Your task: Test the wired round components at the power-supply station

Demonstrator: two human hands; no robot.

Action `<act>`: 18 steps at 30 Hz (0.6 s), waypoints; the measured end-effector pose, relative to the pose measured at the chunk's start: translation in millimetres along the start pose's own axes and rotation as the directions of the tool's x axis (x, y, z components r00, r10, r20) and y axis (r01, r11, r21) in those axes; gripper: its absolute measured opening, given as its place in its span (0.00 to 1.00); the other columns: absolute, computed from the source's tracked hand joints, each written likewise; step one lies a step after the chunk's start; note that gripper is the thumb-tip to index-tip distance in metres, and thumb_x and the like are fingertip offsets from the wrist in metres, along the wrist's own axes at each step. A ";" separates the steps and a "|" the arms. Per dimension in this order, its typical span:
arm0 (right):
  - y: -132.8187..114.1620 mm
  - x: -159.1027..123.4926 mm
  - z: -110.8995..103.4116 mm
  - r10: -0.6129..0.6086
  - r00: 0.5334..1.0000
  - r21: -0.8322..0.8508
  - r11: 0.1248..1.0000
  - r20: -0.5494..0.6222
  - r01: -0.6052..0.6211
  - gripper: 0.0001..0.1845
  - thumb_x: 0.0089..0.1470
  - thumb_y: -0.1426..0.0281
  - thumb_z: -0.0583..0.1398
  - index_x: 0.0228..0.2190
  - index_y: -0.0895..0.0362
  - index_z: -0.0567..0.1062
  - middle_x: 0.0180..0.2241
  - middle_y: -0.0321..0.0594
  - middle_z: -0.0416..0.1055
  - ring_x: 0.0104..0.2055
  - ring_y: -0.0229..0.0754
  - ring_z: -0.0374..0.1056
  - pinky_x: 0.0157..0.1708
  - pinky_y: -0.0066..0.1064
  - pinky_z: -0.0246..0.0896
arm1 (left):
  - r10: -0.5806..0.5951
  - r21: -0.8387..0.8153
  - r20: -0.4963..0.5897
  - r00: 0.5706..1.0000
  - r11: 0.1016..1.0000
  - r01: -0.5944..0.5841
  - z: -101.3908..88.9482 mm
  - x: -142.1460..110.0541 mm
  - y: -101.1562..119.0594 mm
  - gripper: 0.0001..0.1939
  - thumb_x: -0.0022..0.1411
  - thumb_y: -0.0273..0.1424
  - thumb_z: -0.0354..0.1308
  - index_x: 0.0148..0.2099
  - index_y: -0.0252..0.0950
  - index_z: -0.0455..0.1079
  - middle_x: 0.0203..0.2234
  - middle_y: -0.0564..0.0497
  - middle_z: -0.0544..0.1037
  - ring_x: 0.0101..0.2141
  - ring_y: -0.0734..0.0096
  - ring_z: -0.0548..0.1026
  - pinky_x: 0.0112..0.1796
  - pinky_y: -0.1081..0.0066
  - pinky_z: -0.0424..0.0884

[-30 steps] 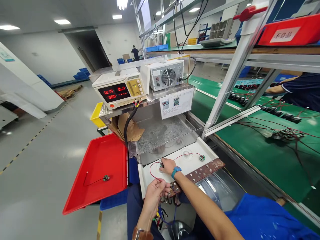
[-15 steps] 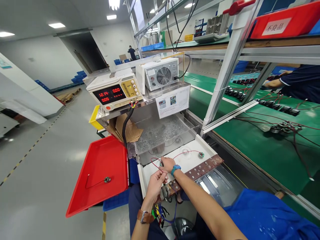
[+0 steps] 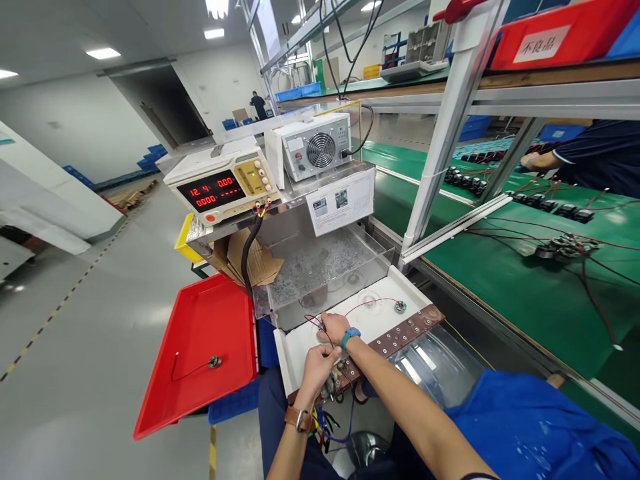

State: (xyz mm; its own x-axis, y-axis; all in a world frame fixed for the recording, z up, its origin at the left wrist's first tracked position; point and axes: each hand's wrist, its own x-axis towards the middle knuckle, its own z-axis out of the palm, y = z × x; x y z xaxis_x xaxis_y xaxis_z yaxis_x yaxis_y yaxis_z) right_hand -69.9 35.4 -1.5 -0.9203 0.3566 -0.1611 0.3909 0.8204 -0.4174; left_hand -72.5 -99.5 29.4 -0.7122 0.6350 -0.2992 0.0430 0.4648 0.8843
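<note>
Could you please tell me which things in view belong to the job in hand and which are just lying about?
Probably part of the job:
thin wire pinched by the left hand
white tray under the right hand
brown strip along the tray's near edge
round green board in that tray

Probably just lying about:
folded cardboard
yellow bin
red bin on the upper shelf

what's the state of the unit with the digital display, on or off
On: the unit shows glowing red digits on its dark display.
</note>
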 end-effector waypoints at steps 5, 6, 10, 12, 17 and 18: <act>0.9 0.2 -0.1 -0.003 1.000 0.000 1.000 0.010 0.003 0.22 0.52 0.58 0.60 0.45 0.58 0.68 0.42 0.50 0.76 0.44 0.51 0.72 0.38 0.34 0.59 | -0.058 0.048 -0.025 0.998 0.997 0.060 7.2 3.8 -12.8 0.24 0.44 0.54 0.60 0.19 0.37 0.65 0.14 0.57 0.65 0.19 0.76 0.60 0.24 0.72 0.55; 1.2 0.4 0.3 -0.002 1.000 0.000 1.000 0.009 0.002 0.22 0.52 0.58 0.60 0.45 0.58 0.68 0.42 0.49 0.76 0.44 0.51 0.72 0.38 0.34 0.59 | -0.063 0.056 -0.026 0.998 0.996 0.065 7.8 4.1 -13.3 0.24 0.44 0.54 0.59 0.19 0.37 0.65 0.13 0.57 0.64 0.18 0.77 0.60 0.24 0.72 0.55; 1.9 1.4 1.4 -0.001 1.000 0.001 1.000 0.007 0.001 0.23 0.52 0.57 0.60 0.45 0.58 0.68 0.42 0.49 0.76 0.44 0.51 0.72 0.38 0.34 0.58 | -0.058 0.084 -0.029 0.998 0.995 0.061 8.8 4.8 -13.7 0.22 0.46 0.51 0.58 0.19 0.37 0.64 0.13 0.57 0.65 0.19 0.76 0.60 0.24 0.72 0.55; 1.9 1.8 1.5 -0.005 1.000 0.005 1.000 0.014 0.005 0.23 0.52 0.57 0.60 0.45 0.58 0.69 0.42 0.49 0.76 0.44 0.51 0.72 0.38 0.34 0.58 | -0.053 0.098 -0.028 0.998 0.994 0.055 9.0 5.3 -14.3 0.21 0.47 0.51 0.58 0.19 0.37 0.64 0.14 0.57 0.66 0.19 0.76 0.61 0.25 0.72 0.55; 2.7 2.8 4.0 -0.011 1.000 0.018 1.000 0.002 0.011 0.23 0.52 0.58 0.60 0.45 0.59 0.69 0.41 0.49 0.76 0.43 0.51 0.71 0.38 0.34 0.58 | -0.055 0.133 -0.030 0.998 0.989 0.058 9.3 7.7 -17.4 0.20 0.48 0.49 0.57 0.20 0.37 0.64 0.15 0.56 0.67 0.20 0.75 0.62 0.25 0.72 0.55; 3.1 3.0 5.0 -0.011 1.000 0.019 1.000 -0.001 0.011 0.23 0.51 0.58 0.60 0.44 0.59 0.69 0.41 0.49 0.76 0.43 0.51 0.72 0.37 0.34 0.57 | -0.053 0.138 -0.030 0.998 0.989 0.056 9.2 8.2 -18.0 0.20 0.48 0.49 0.57 0.20 0.38 0.64 0.15 0.56 0.67 0.20 0.74 0.63 0.25 0.72 0.55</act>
State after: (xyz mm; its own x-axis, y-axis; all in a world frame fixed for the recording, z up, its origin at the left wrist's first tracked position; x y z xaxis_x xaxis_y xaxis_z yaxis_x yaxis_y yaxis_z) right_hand -71.5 36.8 -7.8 -0.9243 0.3484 -0.1555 0.3807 0.8157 -0.4355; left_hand -72.6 -96.9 7.8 -0.7342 0.5908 -0.3345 0.0990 0.5807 0.8081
